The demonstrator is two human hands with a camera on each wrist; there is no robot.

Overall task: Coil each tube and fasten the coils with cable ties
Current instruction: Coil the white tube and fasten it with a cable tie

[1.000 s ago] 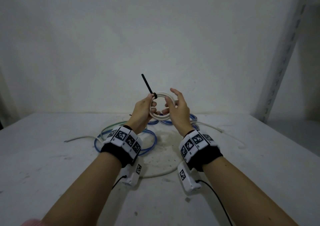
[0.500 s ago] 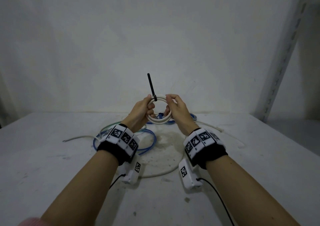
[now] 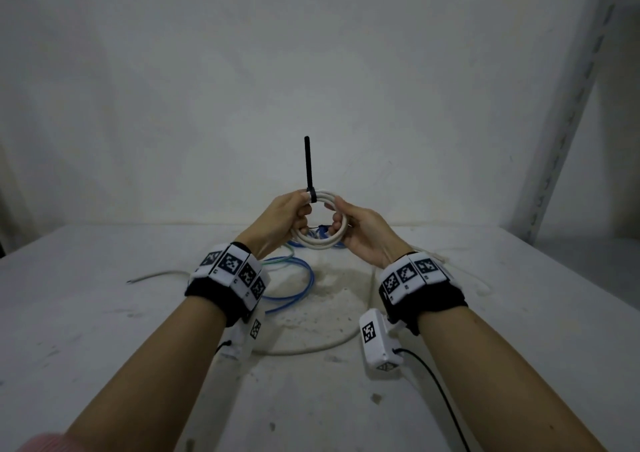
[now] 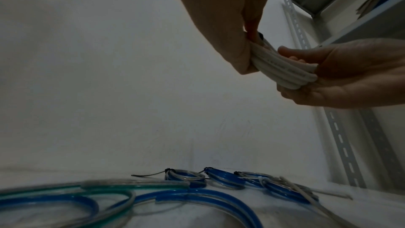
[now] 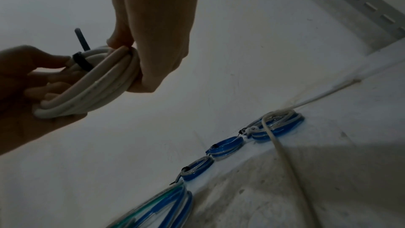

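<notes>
I hold a small white tube coil (image 3: 319, 243) upright above the table, between both hands. A black cable tie (image 3: 307, 166) is cinched round the top of the coil and its long tail stands straight up. My left hand (image 3: 302, 210) grips the coil's left side, thumb right beside the tie's head. My right hand (image 3: 337, 216) grips the right side, fingers hooked through the ring. The left wrist view shows the white coil (image 4: 285, 68) bundled between the two hands. In the right wrist view the white coil (image 5: 98, 84) and the cable tie (image 5: 80, 60) both show.
Several tied blue coils (image 4: 225, 178) lie in a row at the back of the table by the wall. Loose blue and green tubes (image 3: 294, 278) lie under my left wrist. A loose white tube (image 3: 311, 347) curves across the table (image 3: 104, 347). A slotted metal shelf post (image 3: 568, 105) stands at the right.
The coil turned in my hands, so the tie's tail went from leaning left to standing upright. My right hand, its fingers spread a second ago, now grips the coil.
</notes>
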